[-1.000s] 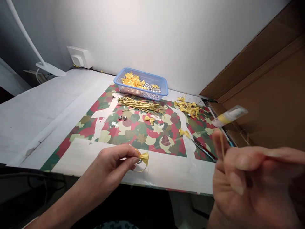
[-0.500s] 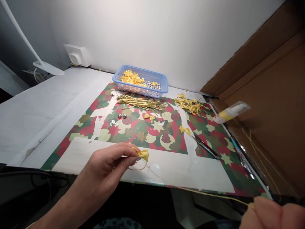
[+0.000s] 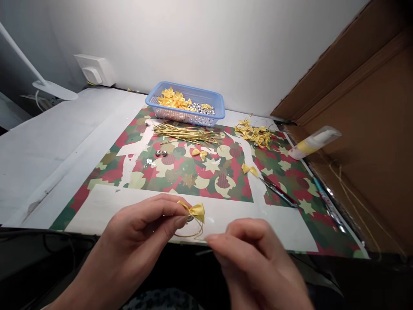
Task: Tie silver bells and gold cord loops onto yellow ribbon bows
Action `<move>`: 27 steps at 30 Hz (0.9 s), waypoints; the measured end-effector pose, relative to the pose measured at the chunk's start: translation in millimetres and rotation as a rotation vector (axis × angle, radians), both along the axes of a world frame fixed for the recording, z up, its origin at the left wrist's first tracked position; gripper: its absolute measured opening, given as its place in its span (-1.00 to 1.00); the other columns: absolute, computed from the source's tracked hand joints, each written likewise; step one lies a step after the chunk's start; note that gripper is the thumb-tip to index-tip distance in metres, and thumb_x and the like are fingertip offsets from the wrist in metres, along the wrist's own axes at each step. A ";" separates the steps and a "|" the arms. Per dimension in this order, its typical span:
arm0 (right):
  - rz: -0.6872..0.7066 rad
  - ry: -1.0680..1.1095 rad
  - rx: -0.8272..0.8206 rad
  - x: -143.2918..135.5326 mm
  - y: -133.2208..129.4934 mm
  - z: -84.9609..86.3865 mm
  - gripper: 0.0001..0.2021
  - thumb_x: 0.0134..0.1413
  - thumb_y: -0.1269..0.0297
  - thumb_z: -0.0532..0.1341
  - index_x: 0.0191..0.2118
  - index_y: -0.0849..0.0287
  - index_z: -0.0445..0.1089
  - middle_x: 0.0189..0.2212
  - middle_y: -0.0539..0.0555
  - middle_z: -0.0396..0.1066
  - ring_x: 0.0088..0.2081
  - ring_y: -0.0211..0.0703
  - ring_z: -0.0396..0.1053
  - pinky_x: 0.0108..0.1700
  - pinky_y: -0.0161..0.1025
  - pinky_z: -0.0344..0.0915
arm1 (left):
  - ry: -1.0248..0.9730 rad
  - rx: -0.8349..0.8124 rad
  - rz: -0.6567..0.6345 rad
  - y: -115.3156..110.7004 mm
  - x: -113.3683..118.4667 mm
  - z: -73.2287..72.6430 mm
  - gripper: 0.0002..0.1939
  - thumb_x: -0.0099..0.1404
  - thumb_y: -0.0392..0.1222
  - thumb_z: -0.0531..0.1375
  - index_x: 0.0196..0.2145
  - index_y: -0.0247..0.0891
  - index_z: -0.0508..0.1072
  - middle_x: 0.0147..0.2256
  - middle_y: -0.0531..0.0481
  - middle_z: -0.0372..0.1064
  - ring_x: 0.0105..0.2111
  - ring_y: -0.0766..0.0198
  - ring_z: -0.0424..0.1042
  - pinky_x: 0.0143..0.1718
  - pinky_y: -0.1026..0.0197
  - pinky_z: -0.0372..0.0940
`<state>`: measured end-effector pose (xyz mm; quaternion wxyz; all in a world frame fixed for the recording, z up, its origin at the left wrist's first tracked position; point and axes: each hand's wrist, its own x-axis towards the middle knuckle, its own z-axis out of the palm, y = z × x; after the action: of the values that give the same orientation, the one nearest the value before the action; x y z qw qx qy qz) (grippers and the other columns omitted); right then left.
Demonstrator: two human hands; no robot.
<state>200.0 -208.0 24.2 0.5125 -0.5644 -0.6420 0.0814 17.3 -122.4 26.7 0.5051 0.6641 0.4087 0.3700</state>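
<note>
My left hand (image 3: 145,228) pinches a yellow ribbon bow (image 3: 196,212) between thumb and forefinger. A small silver bell (image 3: 189,218) shows just under the bow, partly behind the thumb. From the bow hangs a loop of thin gold cord (image 3: 190,236). My right hand (image 3: 248,254) is just right of the loop, fingers closed around the cord's loose part near the table's front edge; its fingertips are slightly blurred. Beyond the hands lie another yellow bow (image 3: 200,153) and a pair of silver bells (image 3: 161,153).
At the back stands a blue basket (image 3: 185,88) of bows and bells, with gold ties (image 3: 185,133) before it. On the right are finished-looking bows on cords (image 3: 254,134), a single bow (image 3: 249,169), scissors (image 3: 279,192) and a clear bottle (image 3: 314,143) beside cardboard (image 3: 355,94).
My right hand has come in from the far lower right to beside the bow, and the stretched cord has slackened. My left hand keeps its pinch on the bow, almost in place.
</note>
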 end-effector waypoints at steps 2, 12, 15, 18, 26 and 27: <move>-0.025 0.023 -0.031 -16.4 8.3 -3.2 -0.76 0.25 0.60 0.23 -0.13 0.11 0.54 -0.37 -0.01 0.31 -0.44 -0.34 0.35 -0.46 -0.39 0.28 | -0.009 -0.045 0.000 1.1 1.5 0.3 -0.84 0.42 -0.27 0.24 -0.23 -0.05 0.62 -0.16 0.10 0.62 -0.15 0.25 0.59 -0.13 0.36 0.46; -0.013 -0.079 0.014 -20.6 17.8 -13.3 -0.79 0.25 0.63 0.21 -0.11 0.25 0.50 -0.38 0.03 0.32 -0.37 -0.26 0.35 -0.35 -0.30 0.35 | -0.028 -0.227 -0.045 6.6 1.0 -1.4 -0.85 0.42 -0.16 0.25 -0.29 -0.16 0.60 -0.28 0.03 0.57 -0.27 0.23 0.47 -0.28 0.31 0.39; -0.022 -0.097 0.025 -21.3 17.8 -12.7 -0.78 0.24 0.64 0.21 -0.11 0.27 0.51 -0.39 0.04 0.32 -0.38 -0.26 0.35 -0.36 -0.30 0.35 | -0.031 -0.218 -0.051 6.8 1.0 -1.7 -0.87 0.42 -0.17 0.25 -0.27 -0.17 0.61 -0.26 0.01 0.58 -0.26 0.22 0.48 -0.27 0.30 0.40; -0.016 -0.120 0.023 -20.5 17.4 -11.3 -0.79 0.24 0.64 0.22 -0.11 0.27 0.50 -0.40 0.04 0.33 -0.38 -0.26 0.35 -0.36 -0.31 0.36 | -0.028 -0.191 -0.041 6.6 1.2 -1.7 -0.88 0.41 -0.19 0.26 -0.26 -0.16 0.61 -0.24 0.01 0.59 -0.24 0.21 0.50 -0.26 0.29 0.42; -0.022 -0.125 0.030 -19.5 17.3 -11.4 -0.79 0.22 0.65 0.22 -0.12 0.29 0.51 -0.40 0.05 0.32 -0.38 -0.25 0.34 -0.35 -0.29 0.36 | -0.035 -0.143 -0.056 4.5 1.0 -1.6 -0.88 0.43 -0.22 0.24 -0.23 -0.13 0.61 -0.20 0.02 0.59 -0.19 0.22 0.55 -0.19 0.30 0.44; -0.025 -0.126 0.034 -19.8 17.6 -11.8 -0.79 0.23 0.64 0.22 -0.12 0.29 0.51 -0.40 0.05 0.32 -0.38 -0.25 0.34 -0.36 -0.29 0.36 | -0.037 -0.141 -0.060 4.4 1.2 -1.6 -0.88 0.43 -0.22 0.24 -0.23 -0.13 0.61 -0.18 0.02 0.60 -0.19 0.21 0.55 -0.18 0.29 0.44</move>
<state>180.3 -190.4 12.4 0.4816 -0.5677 -0.6671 0.0286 18.5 -118.0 25.1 0.5691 0.6317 0.4042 0.3373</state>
